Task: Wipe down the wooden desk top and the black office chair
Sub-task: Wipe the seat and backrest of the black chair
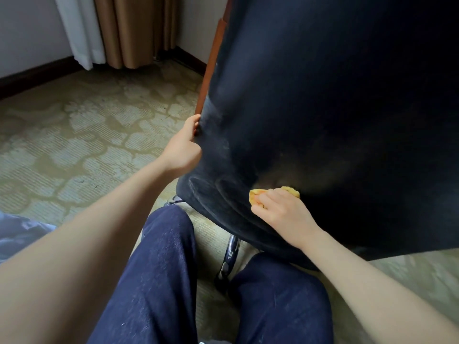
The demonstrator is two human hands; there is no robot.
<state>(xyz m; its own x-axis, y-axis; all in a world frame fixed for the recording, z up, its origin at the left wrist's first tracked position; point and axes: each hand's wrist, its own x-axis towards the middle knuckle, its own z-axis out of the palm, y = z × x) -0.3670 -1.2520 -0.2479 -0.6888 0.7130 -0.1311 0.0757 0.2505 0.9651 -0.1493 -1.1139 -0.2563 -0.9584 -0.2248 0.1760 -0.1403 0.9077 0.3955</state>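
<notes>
One black chair (335, 108) fills the view from 12 to 4 o'clock, its back dusty and streaked. One brown wooden strip (211, 70) runs along its edge at 11 o'clock. The left hand (185, 145), just off centre toward 10 o'clock, grips that side edge, thumb up and fingers curled round it. The right hand (283, 212), toward 4 o'clock of centre, holds one bunched yellow cloth (291, 191) and presses it against the lower chair back, fingers bent over it. One chrome leg (229, 254) shows below, at 6 o'clock, between two knees (161, 269) in blue trousers. Two curtains (124, 31), one white and one tan, hang at 11 o'clock over patterned carpet (74, 135).
</notes>
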